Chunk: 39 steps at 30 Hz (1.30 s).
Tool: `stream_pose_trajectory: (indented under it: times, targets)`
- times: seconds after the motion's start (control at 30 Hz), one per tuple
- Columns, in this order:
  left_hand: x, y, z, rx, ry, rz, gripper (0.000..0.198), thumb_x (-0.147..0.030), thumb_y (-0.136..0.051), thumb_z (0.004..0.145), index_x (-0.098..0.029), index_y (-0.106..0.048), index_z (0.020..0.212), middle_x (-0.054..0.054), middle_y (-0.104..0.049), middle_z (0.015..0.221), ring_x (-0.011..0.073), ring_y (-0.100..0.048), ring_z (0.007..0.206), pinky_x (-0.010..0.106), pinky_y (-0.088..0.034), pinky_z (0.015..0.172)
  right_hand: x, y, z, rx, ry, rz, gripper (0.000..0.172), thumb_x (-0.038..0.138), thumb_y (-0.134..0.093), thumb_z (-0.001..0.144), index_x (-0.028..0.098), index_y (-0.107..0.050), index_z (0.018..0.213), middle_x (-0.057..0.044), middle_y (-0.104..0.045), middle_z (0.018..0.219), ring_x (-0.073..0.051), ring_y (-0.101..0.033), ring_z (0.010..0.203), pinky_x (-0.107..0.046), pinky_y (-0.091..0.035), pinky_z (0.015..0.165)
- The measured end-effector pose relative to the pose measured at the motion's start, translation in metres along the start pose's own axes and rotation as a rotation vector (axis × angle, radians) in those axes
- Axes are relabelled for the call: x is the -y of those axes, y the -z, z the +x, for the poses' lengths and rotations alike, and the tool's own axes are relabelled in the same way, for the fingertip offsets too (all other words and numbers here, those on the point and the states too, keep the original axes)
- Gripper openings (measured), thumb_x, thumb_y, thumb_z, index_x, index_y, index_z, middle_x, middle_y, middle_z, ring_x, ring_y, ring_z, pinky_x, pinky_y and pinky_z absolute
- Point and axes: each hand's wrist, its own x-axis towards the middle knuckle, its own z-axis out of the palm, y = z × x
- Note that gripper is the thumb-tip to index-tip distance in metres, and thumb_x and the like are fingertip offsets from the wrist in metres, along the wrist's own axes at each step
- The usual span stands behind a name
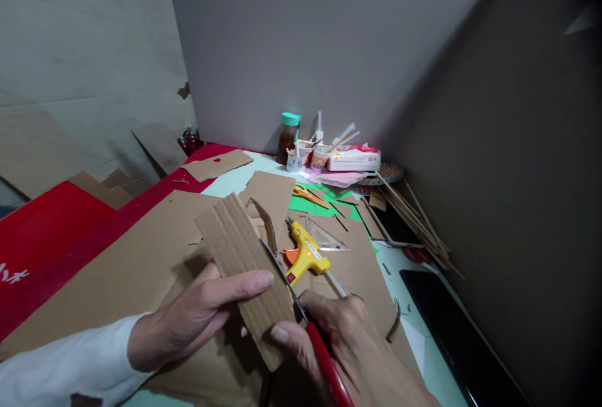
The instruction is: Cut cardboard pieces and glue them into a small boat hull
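Observation:
My left hand (197, 319) pinches a strip of corrugated cardboard (239, 250), thumb on its face and fingers behind it. My right hand (348, 350) is closed around red-handled scissors (324, 357), whose blades run up along the strip's right edge. A narrow cut sliver (269, 224) curls away at the top of the strip. Both hands work above large brown cardboard sheets (126, 269) lying on the table.
A yellow glue gun (308, 255) and a clear set square (324, 236) lie just beyond the hands. Orange scissors (308, 195) rest on green paper (313, 205). At the back stand a brown jar (288, 137), cups of sticks and a tissue pack (355, 159). Wooden sticks (418, 219) lie right.

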Motion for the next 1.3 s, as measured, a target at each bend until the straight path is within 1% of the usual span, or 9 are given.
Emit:
stream_pose_trajectory:
  times: [0.2, 0.37, 0.43, 0.57, 0.67, 0.77, 0.83, 1.07, 1.3]
  targets:
    - [0.004, -0.005, -0.002, 0.035, 0.067, 0.055, 0.036, -0.033, -0.077, 0.079, -0.02, -0.074, 0.113, 0.007, -0.078, 0.096, 0.0268, -0.071, 0.091, 0.033, -0.056, 0.077, 0.004, 0.0, -0.001, -0.041, 0.033, -0.047, 0.038, 0.058, -0.06, 0.089, 0.022, -0.059, 0.08, 0.006, -0.042, 0.052, -0.012, -0.033, 0.045, -0.026, -0.028, 0.045]
    - [0.005, -0.005, -0.007, 0.073, 0.084, 0.046, 0.03, -0.037, -0.078, 0.078, -0.019, -0.078, 0.102, 0.006, -0.077, 0.087, 0.0241, -0.07, 0.082, 0.032, -0.057, 0.074, 0.011, -0.002, 0.002, -0.065, 0.036, -0.084, 0.038, 0.054, -0.051, 0.093, 0.023, -0.057, 0.073, 0.001, -0.05, 0.057, -0.014, -0.036, 0.051, -0.027, -0.031, 0.051]
    - [0.006, -0.003, -0.008, 0.089, 0.098, 0.023, 0.031, -0.036, -0.077, 0.08, -0.02, -0.077, 0.106, 0.006, -0.077, 0.09, 0.0237, -0.07, 0.083, 0.032, -0.057, 0.073, 0.01, -0.004, 0.004, -0.067, 0.002, -0.067, 0.04, 0.055, -0.048, 0.094, 0.022, -0.055, 0.072, 0.001, -0.05, 0.058, -0.014, -0.037, 0.052, -0.027, -0.03, 0.051]
    - [0.006, -0.002, -0.007, 0.111, 0.046, 0.025, 0.031, -0.032, -0.074, 0.084, -0.022, -0.075, 0.113, 0.006, -0.078, 0.106, 0.022, -0.07, 0.089, 0.034, -0.056, 0.087, 0.006, -0.009, 0.005, -0.086, -0.016, -0.01, 0.048, 0.062, -0.046, 0.095, 0.022, -0.051, 0.069, 0.003, -0.046, 0.058, -0.013, -0.034, 0.052, -0.026, -0.027, 0.049]
    - [0.003, -0.002, -0.005, 0.045, -0.024, 0.025, 0.035, -0.032, -0.077, 0.082, -0.022, -0.075, 0.115, 0.005, -0.079, 0.108, 0.0233, -0.071, 0.093, 0.034, -0.056, 0.09, 0.005, -0.011, 0.005, -0.127, 0.025, -0.006, 0.047, 0.06, -0.049, 0.095, 0.022, -0.048, 0.066, 0.004, -0.043, 0.057, -0.013, -0.033, 0.053, -0.025, -0.027, 0.05]
    - [-0.004, -0.002, 0.0, -0.042, -0.122, -0.022, 0.044, -0.03, -0.077, 0.082, -0.023, -0.07, 0.125, 0.004, -0.08, 0.107, 0.0232, -0.071, 0.098, 0.029, -0.056, 0.085, 0.007, -0.01, 0.002, -0.132, -0.008, -0.011, 0.043, 0.054, -0.054, 0.094, 0.023, -0.045, 0.065, 0.006, -0.039, 0.056, -0.012, -0.032, 0.051, -0.025, -0.024, 0.049]
    - [-0.007, -0.002, 0.002, -0.046, -0.148, -0.032, 0.05, -0.027, -0.075, 0.084, -0.025, -0.066, 0.133, 0.003, -0.08, 0.108, 0.0228, -0.072, 0.1, 0.027, -0.056, 0.084, 0.009, -0.009, -0.001, -0.118, -0.031, -0.004, 0.04, 0.051, -0.055, 0.094, 0.023, -0.046, 0.067, 0.007, -0.036, 0.056, -0.012, -0.032, 0.05, -0.025, -0.024, 0.048]
    - [-0.005, -0.007, -0.001, 0.02, -0.108, -0.051, 0.056, -0.025, -0.073, 0.086, -0.027, -0.059, 0.141, 0.002, -0.078, 0.119, 0.0238, -0.069, 0.111, 0.029, -0.053, 0.093, 0.017, 0.0, -0.005, -0.082, 0.017, 0.013, 0.028, 0.047, -0.065, 0.091, 0.021, -0.055, 0.084, 0.009, -0.04, 0.057, -0.01, -0.036, 0.05, -0.023, -0.025, 0.048]
    - [-0.003, -0.009, -0.004, 0.034, -0.093, -0.038, 0.048, -0.026, -0.074, 0.085, -0.023, -0.066, 0.132, 0.005, -0.079, 0.112, 0.0254, -0.07, 0.106, 0.033, -0.053, 0.094, 0.01, -0.01, -0.004, -0.146, 0.002, 0.003, 0.035, 0.049, -0.057, 0.092, 0.023, -0.049, 0.071, 0.007, -0.035, 0.053, -0.011, -0.033, 0.045, -0.025, -0.021, 0.046]
